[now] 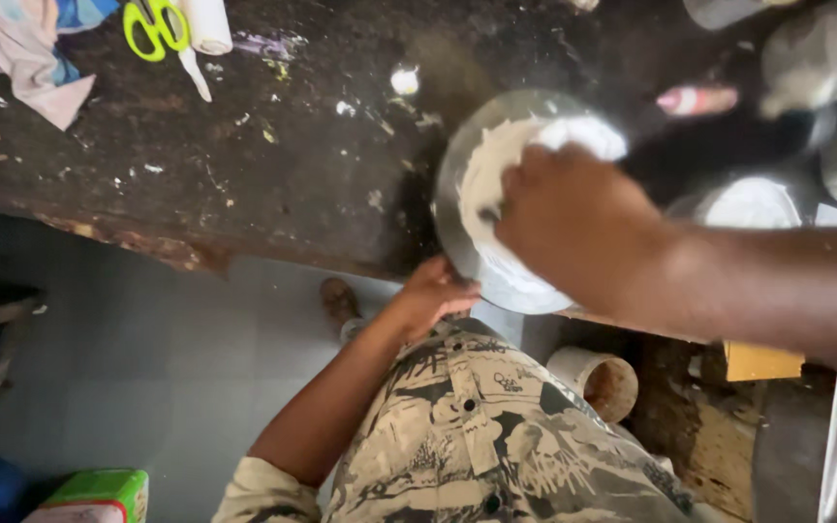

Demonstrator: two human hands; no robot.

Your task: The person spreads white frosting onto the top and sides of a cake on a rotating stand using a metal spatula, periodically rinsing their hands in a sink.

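A round shiny metal bowl (pixel 457 208) sits at the edge of the dark desk (pixel 244 165), tipped a little. Soft white dough (pixel 496 160) fills it and sticks up its side.

Green and white rectangular carton (pixel 99 494) on the floor, lower left corner.

A dark, stained table (pixel 273 165) carries everything, its near edge worn and chipped. On it lie green-handled scissors (pixel 155 27) beside a white roll (pixel 209 24), a crumpled cloth (pixel 21 48) at the far left corner, and scattered white crumbs (pixel 345 108). A metal bowl (pixel 449 184) of white paste sits at the near edge, with a pink-and-white tube (pixel 697 100) and another bowl (pixel 753 201) further right.
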